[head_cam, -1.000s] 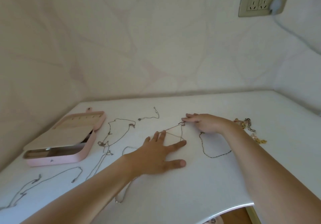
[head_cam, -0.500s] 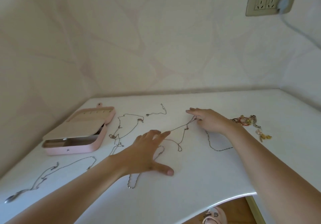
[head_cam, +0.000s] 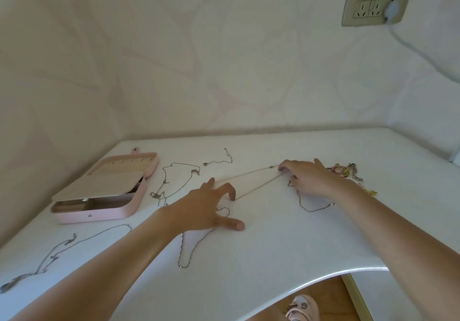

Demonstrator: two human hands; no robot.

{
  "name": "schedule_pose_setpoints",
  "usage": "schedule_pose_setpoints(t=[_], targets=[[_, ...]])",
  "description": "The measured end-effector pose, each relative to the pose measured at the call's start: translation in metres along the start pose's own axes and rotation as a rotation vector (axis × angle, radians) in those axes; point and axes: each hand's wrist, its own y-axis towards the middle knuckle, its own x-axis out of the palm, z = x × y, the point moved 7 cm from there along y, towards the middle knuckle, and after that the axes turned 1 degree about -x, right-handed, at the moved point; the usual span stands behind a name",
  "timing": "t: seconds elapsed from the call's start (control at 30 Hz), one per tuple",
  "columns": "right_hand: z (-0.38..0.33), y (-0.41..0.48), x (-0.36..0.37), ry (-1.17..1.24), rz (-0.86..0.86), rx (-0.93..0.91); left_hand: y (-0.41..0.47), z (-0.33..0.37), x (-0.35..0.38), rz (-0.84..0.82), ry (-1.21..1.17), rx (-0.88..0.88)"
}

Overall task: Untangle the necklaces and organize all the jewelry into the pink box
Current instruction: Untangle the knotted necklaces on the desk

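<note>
Thin silver chain necklace (head_cam: pixel 258 185) lay taut mid-frame; looked light, limp, snag-prone. Left hand (head_cam: pixel 206 208), fingers spread and arched, pinned its loop. Right hand (head_cam: pixel 308 178) touched the clasp end, pinch or press unclear. I'd grip near the clasp.

left hand (head_cam: pixel 206 208) palm down, fingers (head_cam: pixel 230 189) arched, thumb out; right hand (head_cam: pixel 307 178) flat, fingers extended.

left hand (head_cam: pixel 209 208): arched fingertips pressed thin chain (head_cam: pixel 251 173)
right hand (head_cam: pixel 306 178): fingertips pinned its far end
thin chain: taut between hands
pink box (head_cam: pixel 99 212): open, far left
</note>
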Motion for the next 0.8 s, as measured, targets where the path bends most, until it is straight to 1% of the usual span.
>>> schedule_pose_setpoints(t=[0.13,0.23,0.27,0.33,0.4,0.47,0.5,0.57,0.63,0.73,0.8], targets=[[0.012,0.018,-0.013,0.01,-0.04,0.084,0.014,0.002,-0.005,-0.013,0.024,-0.023],[0.007,0.013,-0.018,0.163,-0.077,0.05,0.02,0.004,-0.006,-0.034,0.039,-0.066],[0.004,0.008,-0.022,0.214,-0.049,0.029,0.022,0.004,-0.006,-0.041,0.053,-0.08],[0.002,-0.009,-0.031,0.23,0.089,0.034,0.025,0.006,-0.006,-0.018,0.118,-0.092],[0.001,-0.04,-0.033,0.138,0.25,0.101,0.029,0.016,-0.005,0.048,0.222,-0.059],[-0.005,-0.075,-0.019,0.039,0.315,0.142,0.03,0.036,0.001,0.095,0.259,0.039],[-0.01,-0.091,-0.008,0.015,0.302,0.151,0.03,0.05,0.004,0.114,0.247,0.116],[-0.022,-0.112,0.018,-0.01,0.2,0.154,0.029,0.076,0.011,0.135,0.194,0.283],[-0.038,-0.123,0.035,0.011,0.087,0.078,0.032,0.093,0.021,0.124,0.115,0.398],[-0.055,-0.13,0.038,0.16,0.04,-0.092,0.037,0.103,0.034,0.058,0.03,0.451],[-0.054,-0.134,0.036,0.2,0.045,-0.136,0.039,0.101,0.036,0.033,-0.007,0.445]])
